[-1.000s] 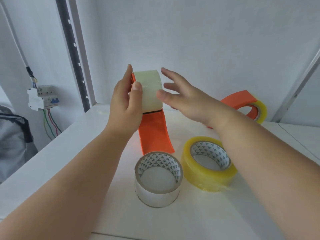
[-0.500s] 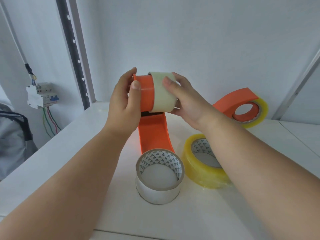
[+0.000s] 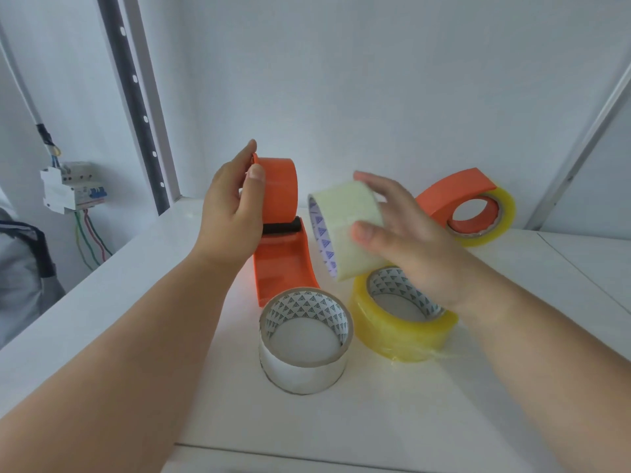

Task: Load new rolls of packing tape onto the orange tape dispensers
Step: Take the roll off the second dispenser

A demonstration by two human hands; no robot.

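My left hand [image 3: 230, 213] grips the round hub of an orange tape dispenser [image 3: 280, 233], whose handle slopes down to the white table [image 3: 119, 302]. The hub is bare. My right hand [image 3: 403, 233] holds a pale, nearly used-up tape roll [image 3: 345, 223] just right of the dispenser, clear of the hub and tilted. A clear roll [image 3: 305, 339] lies flat in front of the dispenser. A thick yellow roll [image 3: 403, 322] lies flat under my right wrist. At the back right stands a second orange dispenser [image 3: 457, 192] with a yellow roll [image 3: 502, 213] on it.
The table meets a white wall behind. A black perforated upright [image 3: 136, 104] stands at the back left corner. Beyond the left edge hang a circuit breaker box [image 3: 71, 189] with coloured wires and a grey bag [image 3: 20, 268].
My right hand has pulled the pale roll sideways off the orange hub and down to the right. The left hand keeps the dispenser still, its hub now bare.
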